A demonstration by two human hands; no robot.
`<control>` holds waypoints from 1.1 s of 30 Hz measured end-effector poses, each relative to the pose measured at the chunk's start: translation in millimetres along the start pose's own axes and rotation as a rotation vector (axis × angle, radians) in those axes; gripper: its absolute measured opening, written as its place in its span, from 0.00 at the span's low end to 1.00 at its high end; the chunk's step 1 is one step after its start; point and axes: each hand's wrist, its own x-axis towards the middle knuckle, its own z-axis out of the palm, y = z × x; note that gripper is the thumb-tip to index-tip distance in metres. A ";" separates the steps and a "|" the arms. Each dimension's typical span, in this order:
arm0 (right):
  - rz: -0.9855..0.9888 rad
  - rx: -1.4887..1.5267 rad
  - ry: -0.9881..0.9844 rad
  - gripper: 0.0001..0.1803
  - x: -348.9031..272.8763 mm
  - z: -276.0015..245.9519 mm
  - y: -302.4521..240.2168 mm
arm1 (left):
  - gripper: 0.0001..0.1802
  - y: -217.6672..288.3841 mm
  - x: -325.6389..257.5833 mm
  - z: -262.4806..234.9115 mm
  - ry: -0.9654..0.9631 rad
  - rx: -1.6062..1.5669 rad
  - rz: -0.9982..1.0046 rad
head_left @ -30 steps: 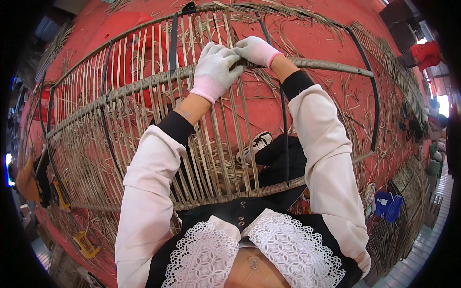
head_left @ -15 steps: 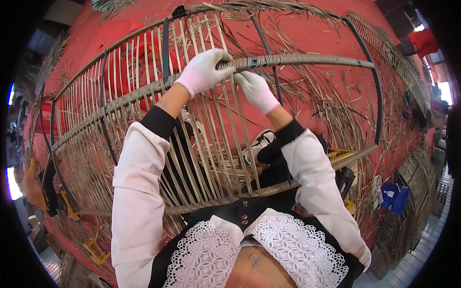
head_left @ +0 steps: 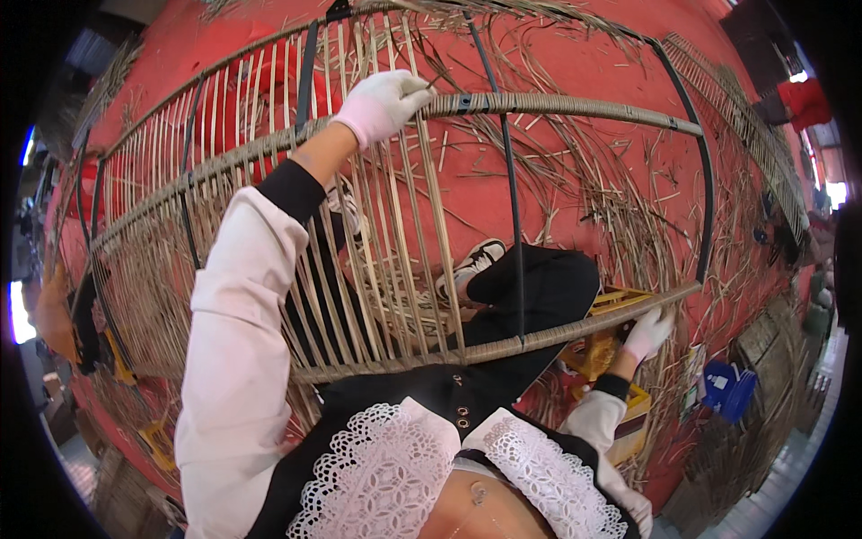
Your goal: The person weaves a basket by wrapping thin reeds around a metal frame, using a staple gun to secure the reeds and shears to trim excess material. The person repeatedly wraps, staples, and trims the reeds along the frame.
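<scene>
At twelve o'clock, the left hand (head_left: 388, 101), in a pale glove, closes its fingers around the wrapped upper rail (head_left: 575, 106) of a large curved wicker frame (head_left: 269, 207), apparently steadying it where the upright cane slats (head_left: 395, 260) end. Toward four o'clock, the right hand (head_left: 648, 331) reaches down beside the lower rail (head_left: 575, 331), fingers curled near a yellow crate (head_left: 620, 301) (whether it grips anything cannot be told). Black metal hoops (head_left: 512, 207) brace the frame, which stands tilted over the person's lap, keeping both rails within arm's reach. Loose cane strips litter the red floor (head_left: 575, 189). A blue box (head_left: 725, 388) with a pale label lies at four o'clock, near the rim.
</scene>
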 end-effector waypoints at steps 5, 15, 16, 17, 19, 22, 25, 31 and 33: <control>0.460 -0.611 -0.404 0.32 -84.4 40.4 205.3 | 0.16 -10.4 -10.3 9.0 0.145 -0.055 0.126; 0.651 0.827 -0.719 0.08 24.1 -141.7 98.7 | 0.17 -12.5 3.5 11.0 0.075 0.159 0.139; 0.688 0.884 -0.676 0.10 33.5 -161.3 55.9 | 0.17 -14.0 3.3 12.0 0.089 0.132 0.153; 0.662 1.065 -0.692 0.11 35.3 -180.3 10.8 | 0.16 -15.5 2.8 13.0 0.097 0.102 0.172; 0.468 1.063 -0.879 0.10 51.8 -180.5 -88.2 | 0.16 -16.8 1.6 14.7 0.111 0.069 0.189; 0.277 0.905 -1.153 0.11 57.3 -137.3 -229.8 | 0.16 -14.4 0.6 13.6 0.114 0.012 0.105; -0.081 0.742 -1.447 0.08 53.5 -81.9 -337.2 | 0.18 -10.7 1.4 11.4 0.069 0.067 0.059; -0.355 0.506 -1.517 0.09 39.1 -43.9 -425.7 | 0.21 -7.8 -0.7 6.9 0.043 0.104 -0.014; -0.388 0.425 -1.459 0.12 39.9 -46.0 -432.5 | 0.17 -7.2 -2.2 5.7 0.047 0.079 -0.027</control>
